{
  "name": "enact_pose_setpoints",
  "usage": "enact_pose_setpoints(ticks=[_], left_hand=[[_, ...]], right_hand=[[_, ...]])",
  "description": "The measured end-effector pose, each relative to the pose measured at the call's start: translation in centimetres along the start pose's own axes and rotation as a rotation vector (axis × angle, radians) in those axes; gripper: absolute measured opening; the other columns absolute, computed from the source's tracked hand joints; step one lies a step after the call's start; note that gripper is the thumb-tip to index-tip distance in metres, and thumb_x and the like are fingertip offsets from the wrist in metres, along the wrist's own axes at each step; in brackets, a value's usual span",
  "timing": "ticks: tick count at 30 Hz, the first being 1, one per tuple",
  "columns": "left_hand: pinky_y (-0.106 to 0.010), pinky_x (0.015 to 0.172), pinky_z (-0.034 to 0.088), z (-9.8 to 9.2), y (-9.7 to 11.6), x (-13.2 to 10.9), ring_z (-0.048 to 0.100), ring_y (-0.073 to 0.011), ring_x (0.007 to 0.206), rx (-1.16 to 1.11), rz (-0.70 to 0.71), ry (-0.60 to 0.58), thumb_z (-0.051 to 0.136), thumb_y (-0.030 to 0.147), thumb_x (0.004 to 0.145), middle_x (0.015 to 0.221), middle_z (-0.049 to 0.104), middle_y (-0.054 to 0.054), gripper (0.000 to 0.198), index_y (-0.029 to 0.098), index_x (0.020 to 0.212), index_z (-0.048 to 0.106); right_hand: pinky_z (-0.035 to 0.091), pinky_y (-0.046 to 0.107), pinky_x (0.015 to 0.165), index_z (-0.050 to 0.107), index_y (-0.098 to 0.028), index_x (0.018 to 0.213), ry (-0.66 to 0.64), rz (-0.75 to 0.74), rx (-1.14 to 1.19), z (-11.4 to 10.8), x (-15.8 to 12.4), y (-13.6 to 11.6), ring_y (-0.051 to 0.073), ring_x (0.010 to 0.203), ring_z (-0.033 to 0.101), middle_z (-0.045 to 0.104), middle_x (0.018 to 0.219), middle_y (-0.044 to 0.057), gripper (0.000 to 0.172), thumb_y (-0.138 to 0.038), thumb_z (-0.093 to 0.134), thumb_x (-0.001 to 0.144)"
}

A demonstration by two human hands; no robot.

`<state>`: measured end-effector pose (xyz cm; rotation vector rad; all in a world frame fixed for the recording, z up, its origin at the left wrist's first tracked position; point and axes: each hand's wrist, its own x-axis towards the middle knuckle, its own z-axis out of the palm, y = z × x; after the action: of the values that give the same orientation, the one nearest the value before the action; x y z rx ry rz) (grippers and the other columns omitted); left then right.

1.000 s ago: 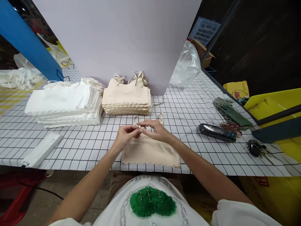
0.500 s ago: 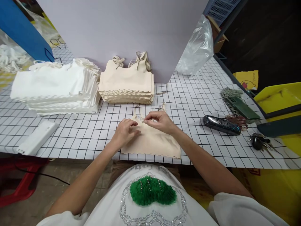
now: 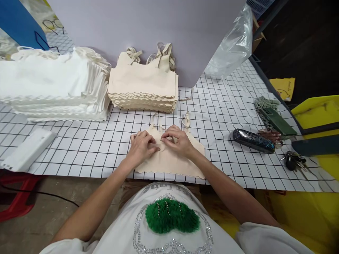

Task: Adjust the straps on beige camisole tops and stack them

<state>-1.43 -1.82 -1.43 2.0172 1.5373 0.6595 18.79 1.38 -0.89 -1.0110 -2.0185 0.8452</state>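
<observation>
A beige strappy camisole top (image 3: 169, 164) lies flat on the table in front of me, its wavy hem toward me and its thin straps (image 3: 186, 120) pointing away. My left hand (image 3: 143, 146) rests over its left side, fingers curled, with thumb and forefinger close together at a small pale strip that is hard to make out. Over the upper middle of the top is my right hand (image 3: 178, 141). Its thumb and forefinger are pinched at the neckline on something too small to name. The fingertips of both hands are nearly touching.
Behind the top stand a stack of beige tops (image 3: 143, 84) and a stack of white tops (image 3: 50, 81), before a grey panel (image 3: 148, 28). A white power strip (image 3: 29, 150) lies left. On the right are a dark patterned case (image 3: 253, 141), a green phone (image 3: 279, 121) and keys (image 3: 293, 160).
The view has shifted a little, so the stacks sit further left and higher. My left hand's thumb and forefinger have come closer together; my right hand stays pinched at the neckline, slightly lower.
</observation>
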Motion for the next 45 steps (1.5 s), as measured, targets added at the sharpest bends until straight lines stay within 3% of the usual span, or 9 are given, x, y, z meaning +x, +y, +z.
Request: enact_pose_setpoints(ticks=[8,23,29,33,38,45], left_hand=[[-0.042,0.087,0.03,1.0,-1.2,0.1,0.054,-0.0214,0.079,-0.109,0.07,0.077,0.077,0.032,0.083,0.073,0.068,0.0,0.01,0.025,0.078,0.072],[-0.042,0.09,0.033,1.4,-1.1,-0.1,0.052,-0.0182,0.071,-0.133,0.098,0.145,0.071,0.041,0.088,0.063,0.061,0.002,0.025,0.023,0.07,0.069],[-0.042,0.089,0.032,1.2,-1.1,-0.2,0.054,-0.0187,0.071,-0.142,0.122,0.14,0.074,0.033,0.086,0.063,0.061,0.002,0.02,0.023,0.07,0.07],[-0.041,0.09,0.033,1.2,-1.1,-0.2,0.052,-0.0183,0.07,-0.152,0.136,0.152,0.075,0.028,0.084,0.063,0.061,0.003,0.016,0.024,0.071,0.07],[-0.044,0.092,0.031,1.5,-1.3,0.1,0.054,-0.0199,0.073,-0.153,0.125,0.113,0.075,0.037,0.086,0.066,0.065,0.001,0.018,0.024,0.074,0.071],[-0.045,0.096,0.032,1.2,-0.9,-0.1,0.057,-0.02,0.078,-0.185,0.095,0.06,0.074,0.035,0.087,0.07,0.071,0.001,0.019,0.024,0.072,0.073]], right_hand=[[0.045,0.044,0.088,0.069,-0.022,0.083,-0.012,-0.005,-0.037,0.9,-0.4,0.3,0.024,0.093,0.053,0.065,0.082,0.006,0.011,-0.022,0.063,0.092],[0.039,0.045,0.09,0.066,-0.022,0.08,-0.01,-0.049,-0.099,2.0,-0.8,1.0,0.024,0.092,0.052,0.065,0.077,0.004,0.013,-0.023,0.063,0.093],[0.04,0.044,0.088,0.064,-0.022,0.079,-0.015,-0.085,-0.113,1.7,-0.8,1.1,0.023,0.09,0.051,0.063,0.076,0.004,0.014,-0.021,0.062,0.093],[0.04,0.044,0.086,0.064,-0.021,0.079,-0.073,-0.117,-0.181,1.2,-0.8,1.1,0.024,0.093,0.05,0.063,0.077,0.005,0.017,-0.017,0.058,0.094],[0.037,0.048,0.091,0.064,-0.019,0.081,-0.164,-0.167,-0.284,0.4,-0.4,0.4,0.025,0.096,0.05,0.063,0.08,0.006,0.02,-0.014,0.053,0.096],[0.03,0.06,0.104,0.063,-0.017,0.075,-0.45,-0.162,-0.379,-1.1,1.5,-1.0,0.022,0.09,0.05,0.062,0.076,0.005,0.026,-0.01,0.049,0.096]])
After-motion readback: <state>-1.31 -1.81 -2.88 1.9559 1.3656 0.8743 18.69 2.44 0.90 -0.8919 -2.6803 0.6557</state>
